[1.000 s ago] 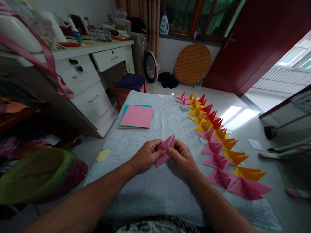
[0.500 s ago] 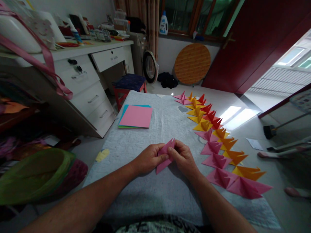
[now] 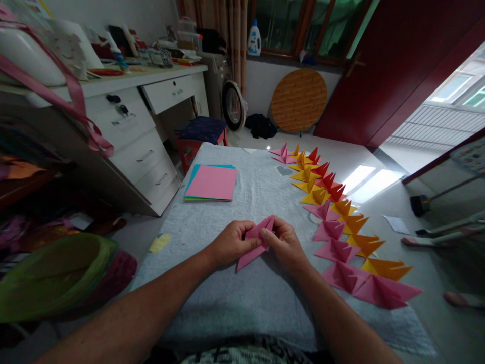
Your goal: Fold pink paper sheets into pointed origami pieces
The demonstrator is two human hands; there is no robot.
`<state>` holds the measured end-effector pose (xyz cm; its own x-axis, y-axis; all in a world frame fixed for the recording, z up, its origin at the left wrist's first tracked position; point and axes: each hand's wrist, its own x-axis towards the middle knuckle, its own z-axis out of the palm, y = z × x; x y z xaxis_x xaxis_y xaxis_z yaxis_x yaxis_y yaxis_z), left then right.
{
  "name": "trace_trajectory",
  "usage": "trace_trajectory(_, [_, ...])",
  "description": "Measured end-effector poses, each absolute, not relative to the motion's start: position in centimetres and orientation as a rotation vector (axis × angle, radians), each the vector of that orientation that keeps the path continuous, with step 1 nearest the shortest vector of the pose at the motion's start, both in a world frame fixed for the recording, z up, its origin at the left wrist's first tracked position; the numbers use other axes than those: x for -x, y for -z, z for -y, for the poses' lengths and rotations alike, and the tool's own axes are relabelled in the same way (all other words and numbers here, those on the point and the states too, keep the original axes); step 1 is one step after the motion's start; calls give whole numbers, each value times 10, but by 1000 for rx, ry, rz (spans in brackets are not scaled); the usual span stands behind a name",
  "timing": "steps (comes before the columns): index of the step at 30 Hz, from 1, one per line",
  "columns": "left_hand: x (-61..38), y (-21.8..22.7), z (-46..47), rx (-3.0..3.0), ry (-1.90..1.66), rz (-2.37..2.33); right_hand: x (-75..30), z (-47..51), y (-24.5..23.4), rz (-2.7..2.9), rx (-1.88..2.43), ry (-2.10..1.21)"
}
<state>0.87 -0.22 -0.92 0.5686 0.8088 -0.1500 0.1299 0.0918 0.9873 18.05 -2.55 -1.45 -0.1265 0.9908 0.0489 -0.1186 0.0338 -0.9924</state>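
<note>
Partly cut off by the lower edge, the garment shows bold letters that form no readable word; a blue-capped bottle bears a label too small to read. A green-lined bin's contents are unclear. Above the worktop, fingers of left hand and right hand clamp folded pink paper.

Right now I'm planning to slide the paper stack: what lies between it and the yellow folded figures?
The head view shows pale cloth between the paper stack and yellow folded figures, its grey heart nearer the figures.
</note>
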Motion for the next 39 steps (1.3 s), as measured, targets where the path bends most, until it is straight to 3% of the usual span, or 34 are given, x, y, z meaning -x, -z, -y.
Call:
trace_trajectory(27, [-8,7,3,-1564,-547,-849,-199,14,20,989,1128,-998])
trace_trajectory(32, [-12,9,-1,-1260,-746,-819,-195,15,20,875,1063,-1221])
trace_trajectory(39, [-12,9,-8,-1127,-916,-894,-181,24,14,1232,1024,-1462])
